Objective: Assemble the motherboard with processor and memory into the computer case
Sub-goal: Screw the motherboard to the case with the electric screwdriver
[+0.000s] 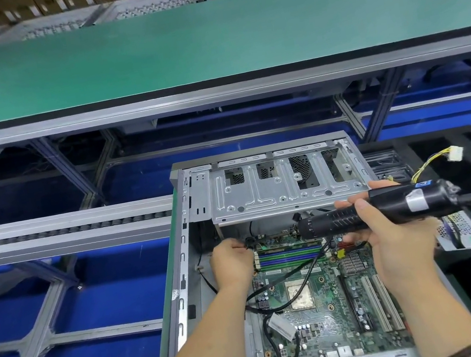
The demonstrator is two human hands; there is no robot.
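Loose black cables point(296, 281) across the motherboard point(324, 316), drive cage point(285, 182) overhead.

Open computer case point(198, 191) lies flat, motherboard point(323, 307) inside w/ processor point(300, 294) at centre, memory slots point(288, 254) above it. Right hand point(391, 232) grips black electric screwdriver point(375, 210), tip twd board's top edge. Left hand point(231, 262) pinches sth small at board's top-left corner.

Bright even light; blurred, warped frame edges.
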